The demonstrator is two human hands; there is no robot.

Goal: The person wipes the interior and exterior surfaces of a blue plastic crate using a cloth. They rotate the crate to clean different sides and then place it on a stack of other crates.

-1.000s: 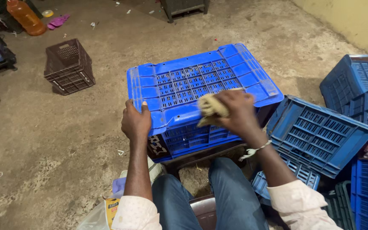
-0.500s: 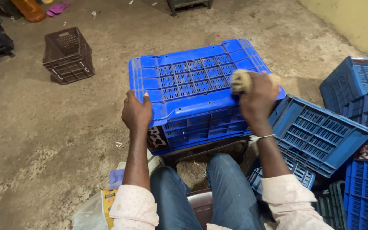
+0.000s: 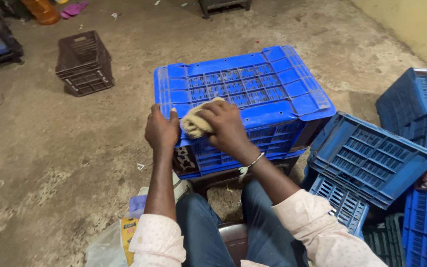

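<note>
The concrete floor point(image 3: 65, 148) extends bare to the left of the work area and beyond it, with only small scraps of litter; the right side is closed in by a cluster of blue crates point(image 3: 371, 153) lying tilted against each other, just beside the work. A small dark crate point(image 3: 84, 63) stands well apart at upper left.

The blue crate point(image 3: 243, 94) lies upside down directly ahead of the seated person's knees, its slotted base facing up. Its long axis runs left to right, skewed slightly so the right end sits farther away. The near long edge faces the person; the right near corner is close to the tilted blue crates, while the left short edge borders bare floor.

The left hand point(image 3: 161, 131) grips the near left corner of the crate, fingers curled over the top edge and thumb on the base surface.

The right hand point(image 3: 225, 123) is closed around a tan scrub pad point(image 3: 193, 123), pressing it on the near edge of the base, just beside the left hand. A thread band circles the right wrist.
</note>
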